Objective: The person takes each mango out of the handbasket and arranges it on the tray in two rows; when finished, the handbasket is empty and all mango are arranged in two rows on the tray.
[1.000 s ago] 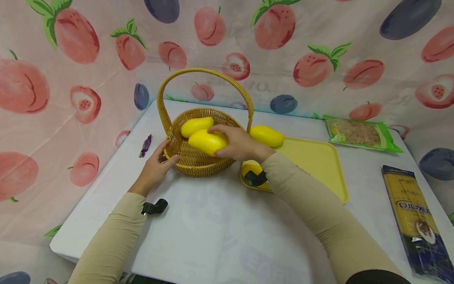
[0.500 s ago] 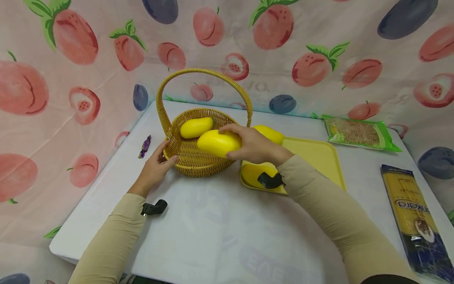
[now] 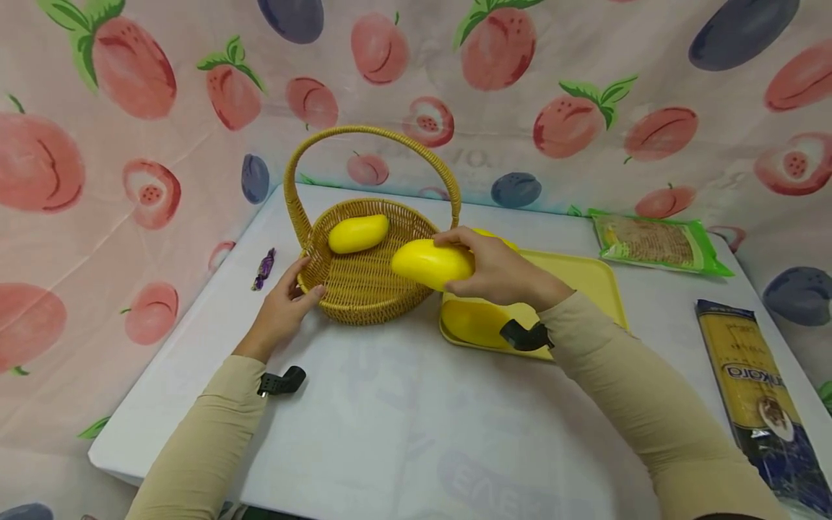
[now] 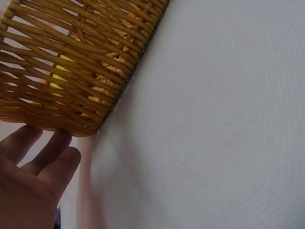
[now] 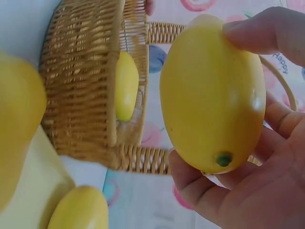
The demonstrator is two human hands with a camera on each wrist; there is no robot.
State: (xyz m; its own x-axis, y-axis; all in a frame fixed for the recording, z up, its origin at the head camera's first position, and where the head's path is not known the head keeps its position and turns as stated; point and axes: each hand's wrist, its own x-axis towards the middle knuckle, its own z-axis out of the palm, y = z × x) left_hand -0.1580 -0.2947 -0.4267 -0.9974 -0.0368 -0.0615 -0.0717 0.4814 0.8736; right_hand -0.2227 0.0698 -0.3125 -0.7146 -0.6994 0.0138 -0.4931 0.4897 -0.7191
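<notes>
In the head view my right hand [image 3: 497, 271] grips a smooth yellow mango [image 3: 430, 264], raised above the right rim of the wicker basket [image 3: 373, 310]. The right wrist view shows thumb and fingers round this mango [image 5: 212, 95], its small green stem end facing the camera. Inside the basket lies another mango [image 3: 359, 234]. My left hand [image 3: 281, 318] touches the basket's left side; in the left wrist view its fingertips [image 4: 59, 138] rest against the woven wall. More mangoes are by the yellow tray [image 3: 585, 289]: one [image 3: 477, 323] at its front left, another partly hidden behind my right hand.
A purple-wrapped candy [image 3: 263, 270] lies left of the basket. The basket's tall arched handle [image 3: 373, 130] stands up over it. At the back right is a green-edged food packet [image 3: 659, 243], and a yellow and blue packet [image 3: 757, 390] lies along the right side of the white table [image 3: 364, 433].
My right hand has moved right with the mango, from over the inside of the basket to its right rim. The left hand keeps its place at the basket.
</notes>
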